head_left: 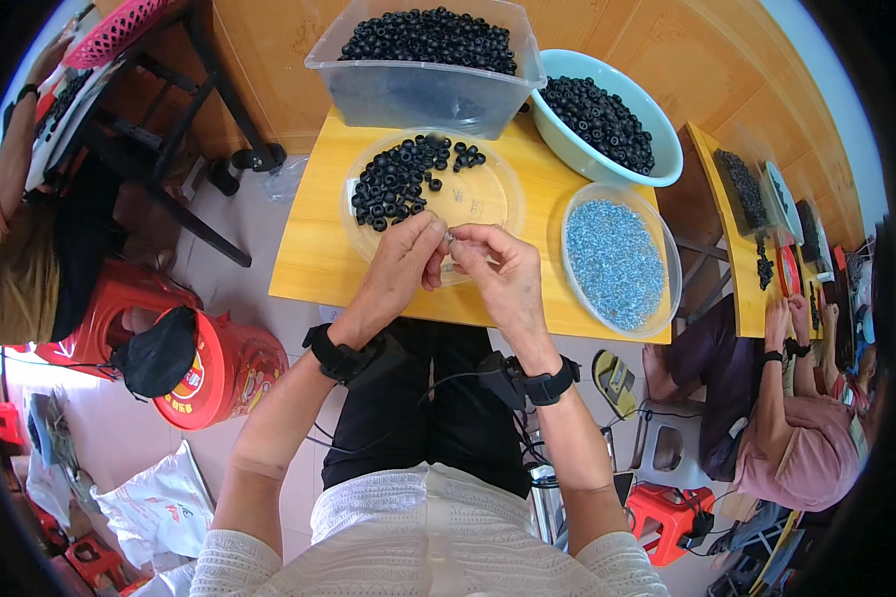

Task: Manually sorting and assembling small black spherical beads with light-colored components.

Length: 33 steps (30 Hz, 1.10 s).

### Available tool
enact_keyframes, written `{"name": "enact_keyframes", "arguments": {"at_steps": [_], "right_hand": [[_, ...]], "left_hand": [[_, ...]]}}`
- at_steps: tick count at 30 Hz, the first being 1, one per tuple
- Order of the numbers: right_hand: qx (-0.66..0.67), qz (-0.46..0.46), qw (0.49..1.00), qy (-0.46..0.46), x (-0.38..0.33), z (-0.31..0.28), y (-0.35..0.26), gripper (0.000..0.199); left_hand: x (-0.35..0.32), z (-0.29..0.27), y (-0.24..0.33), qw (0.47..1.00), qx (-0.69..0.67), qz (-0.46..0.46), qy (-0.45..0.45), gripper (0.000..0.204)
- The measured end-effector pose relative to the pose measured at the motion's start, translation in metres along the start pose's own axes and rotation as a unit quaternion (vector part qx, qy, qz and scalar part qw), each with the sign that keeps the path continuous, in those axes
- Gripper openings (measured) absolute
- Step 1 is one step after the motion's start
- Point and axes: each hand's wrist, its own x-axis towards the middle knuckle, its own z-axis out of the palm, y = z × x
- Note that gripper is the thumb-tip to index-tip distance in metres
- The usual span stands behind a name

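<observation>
My left hand [400, 261] and my right hand [508, 277] meet over the near edge of a shallow clear round tray [490, 194]. Both are closed, fingertips pinched together around a tiny pale, shiny piece [449, 237], too small to name. Loose black ring-shaped parts [393, 181] with holes lie heaped on the tray's left side, a few of them scattered toward its middle. To the right of my right hand stands a clear round tub [671, 289] filled with small light-blue pieces [615, 264].
Behind the tray, a clear bin [418, 98] and a turquoise basin [567, 134] hold more black parts on the yellow table [319, 239]. A red bucket [204, 373] stands on the floor at left. Other people sit working at tables on both sides.
</observation>
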Motion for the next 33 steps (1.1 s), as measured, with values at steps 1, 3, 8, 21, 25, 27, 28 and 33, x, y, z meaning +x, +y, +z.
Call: {"name": "enact_keyframes", "arguments": {"at_steps": [1,3,8,21,25,27,28,33], "right_hand": [[0.043,0.033,0.998,-0.014,0.0,0.001,0.001,0.011],[0.04,0.031,0.999,-0.011,0.0,-0.002,-0.001,0.01],[-0.022,-0.026,0.999,0.01,-0.004,0.004,-0.004,0.007],[-0.284,-0.19,0.935,0.097,0.005,-0.012,0.005,0.01],[-0.333,-0.164,0.924,0.093,0.008,-0.02,0.008,0.013],[-0.327,-0.14,0.93,0.097,0.004,-0.027,0.01,0.014],[-0.318,-0.118,0.935,0.101,0.002,-0.03,0.011,0.015],[-0.304,-0.093,0.944,0.086,-0.017,-0.035,0.024,0.014]], "left_hand": [[0.0,0.002,0.0,1.0,-0.002,0.014,0.006,0.03],[0.001,0.004,0.0,1.0,0.002,0.016,0.003,0.031],[-0.001,0.001,-0.003,1.0,-0.006,0.012,0.012,0.036],[0.008,-0.008,0.002,0.996,0.014,-0.079,0.029,0.04],[0.013,-0.003,0.002,0.991,0.121,-0.047,0.02,0.028],[0.011,0.0,0.003,0.99,0.128,-0.047,0.038,0.024],[0.009,-0.001,0.004,0.988,0.137,-0.047,0.058,0.023],[-0.01,-0.022,0.001,0.992,0.054,-0.033,0.112,0.02]]}}
